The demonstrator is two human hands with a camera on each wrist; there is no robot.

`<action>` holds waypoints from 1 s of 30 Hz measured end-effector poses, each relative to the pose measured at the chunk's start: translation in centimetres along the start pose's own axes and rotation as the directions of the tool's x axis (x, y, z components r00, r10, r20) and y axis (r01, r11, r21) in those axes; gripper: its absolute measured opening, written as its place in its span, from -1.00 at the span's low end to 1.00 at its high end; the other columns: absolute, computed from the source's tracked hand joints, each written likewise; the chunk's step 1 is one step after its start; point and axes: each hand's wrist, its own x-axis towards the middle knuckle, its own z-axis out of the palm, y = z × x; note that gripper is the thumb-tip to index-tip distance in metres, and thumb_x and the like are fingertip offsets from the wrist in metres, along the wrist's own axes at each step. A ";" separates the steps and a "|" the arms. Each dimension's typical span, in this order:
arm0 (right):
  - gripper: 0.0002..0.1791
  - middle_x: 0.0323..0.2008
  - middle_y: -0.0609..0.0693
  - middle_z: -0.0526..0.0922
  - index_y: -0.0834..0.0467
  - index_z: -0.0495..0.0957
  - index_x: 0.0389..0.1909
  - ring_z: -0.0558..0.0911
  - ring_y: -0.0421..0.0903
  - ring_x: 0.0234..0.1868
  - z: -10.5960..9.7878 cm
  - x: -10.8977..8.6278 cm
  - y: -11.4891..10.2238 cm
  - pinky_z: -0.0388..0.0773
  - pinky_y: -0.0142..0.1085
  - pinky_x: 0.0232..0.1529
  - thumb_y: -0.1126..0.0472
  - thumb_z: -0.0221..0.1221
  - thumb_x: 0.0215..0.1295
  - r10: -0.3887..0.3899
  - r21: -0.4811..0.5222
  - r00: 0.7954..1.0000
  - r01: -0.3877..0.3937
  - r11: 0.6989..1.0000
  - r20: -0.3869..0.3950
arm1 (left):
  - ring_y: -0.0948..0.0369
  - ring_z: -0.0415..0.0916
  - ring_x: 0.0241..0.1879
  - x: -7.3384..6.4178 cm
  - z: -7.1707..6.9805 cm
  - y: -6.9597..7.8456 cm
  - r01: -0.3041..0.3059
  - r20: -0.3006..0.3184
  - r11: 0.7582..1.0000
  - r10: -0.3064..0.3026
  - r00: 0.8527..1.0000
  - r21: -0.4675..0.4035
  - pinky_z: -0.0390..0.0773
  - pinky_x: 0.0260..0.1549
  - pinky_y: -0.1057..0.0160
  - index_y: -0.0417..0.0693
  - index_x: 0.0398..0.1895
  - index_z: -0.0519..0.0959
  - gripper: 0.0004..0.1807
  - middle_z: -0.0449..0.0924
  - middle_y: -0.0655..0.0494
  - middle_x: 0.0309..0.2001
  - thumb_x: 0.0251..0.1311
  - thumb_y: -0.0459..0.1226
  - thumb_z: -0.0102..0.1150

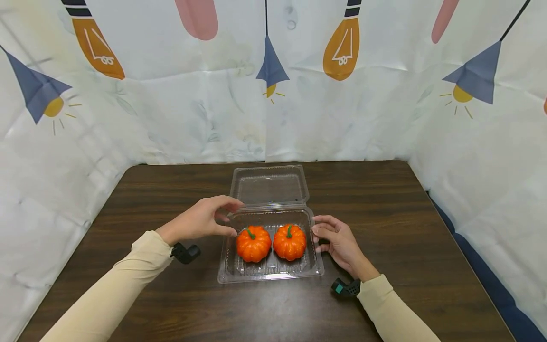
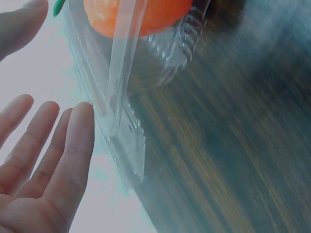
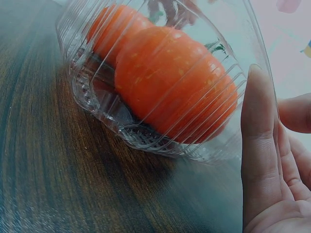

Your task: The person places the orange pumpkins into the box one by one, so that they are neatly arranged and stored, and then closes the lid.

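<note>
A clear plastic clamshell container (image 1: 271, 277) lies on the table with its lid (image 1: 270, 187) folded back toward the wall. Two small orange pumpkins with green stems, a left pumpkin (image 1: 254, 244) and a right pumpkin (image 1: 289, 242), sit side by side in its base. My left hand (image 1: 205, 218) is at the container's left side near the hinge, fingers apart and holding nothing; the left wrist view shows its spread fingers (image 2: 77, 141) beside the clear plastic. At the right rim, my right hand (image 1: 339, 242) pinches the edge between thumb and finger (image 3: 260, 131).
The dark wood-grain table (image 1: 171, 304) reaches back to a white printed curtain (image 1: 205, 114) that also hangs on both sides. Dark blue fabric (image 1: 483, 275) shows past the table's right edge. Black camera straps are on both wrists.
</note>
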 end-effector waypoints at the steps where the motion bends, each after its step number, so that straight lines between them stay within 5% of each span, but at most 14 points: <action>1: -0.70 -0.30 -0.18 0.72 0.10 0.50 0.15 0.65 -0.23 -0.41 0.0 0.0 0.0 0.74 -0.38 -0.43 0.30 0.23 0.45 0.001 -0.001 1.000 -0.001 1.000 -0.001 | 0.01 0.64 0.17 0.0 -0.1 -0.1 0.003 -0.006 1.000 -0.003 1.000 -0.002 0.73 0.07 0.16 -0.09 0.38 0.48 -0.19 0.60 -0.06 0.28 0.02 -0.20 0.62; 10: -0.71 -0.30 -0.18 0.73 0.08 0.51 0.14 0.65 -0.23 -0.41 -0.1 0.0 0.2 0.74 -0.37 -0.42 0.30 0.23 0.46 0.006 0.000 1.000 -0.006 1.000 -0.005 | 0.01 0.63 0.19 0.0 -0.6 -1.0 -0.011 -0.074 0.999 0.008 0.997 -0.038 0.74 0.04 0.22 0.00 0.38 0.48 -0.22 0.62 -0.13 0.24 0.06 -0.16 0.60; 16: -0.71 -0.30 -0.18 0.73 0.07 0.51 0.14 0.66 -0.23 -0.42 -0.1 -0.1 0.1 0.74 -0.37 -0.42 0.30 0.22 0.46 0.004 0.002 1.000 -0.004 1.000 -0.007 | 0.03 0.64 0.15 0.1 -0.9 -2.0 0.027 -0.133 0.996 -0.038 0.990 -0.084 0.73 0.03 0.27 0.09 0.35 0.49 -0.27 0.61 -0.14 0.22 0.09 -0.13 0.57; 24: -0.72 -0.29 -0.18 0.74 0.07 0.51 0.12 0.67 -0.25 -0.42 0.0 0.0 0.1 0.74 -0.37 -0.43 0.34 0.20 0.46 -0.013 0.023 1.000 0.012 1.000 0.019 | 0.02 0.62 0.21 0.0 -1.7 -3.5 0.084 -0.233 0.990 -0.108 0.966 -0.113 0.70 0.14 0.11 0.07 0.41 0.44 -0.28 0.55 -0.05 0.33 0.19 -0.08 0.50; 30: -0.72 -0.29 -0.18 0.74 0.07 0.51 0.12 0.66 -0.25 -0.42 0.0 0.1 0.1 0.74 -0.37 -0.44 0.34 0.21 0.46 -0.012 0.029 1.000 0.012 1.000 0.024 | 0.10 0.66 0.19 0.2 -1.9 -4.6 0.160 -0.290 0.978 -0.193 0.937 -0.135 0.68 0.08 0.19 0.08 0.46 0.40 -0.34 0.56 -0.04 0.32 0.35 -0.03 0.35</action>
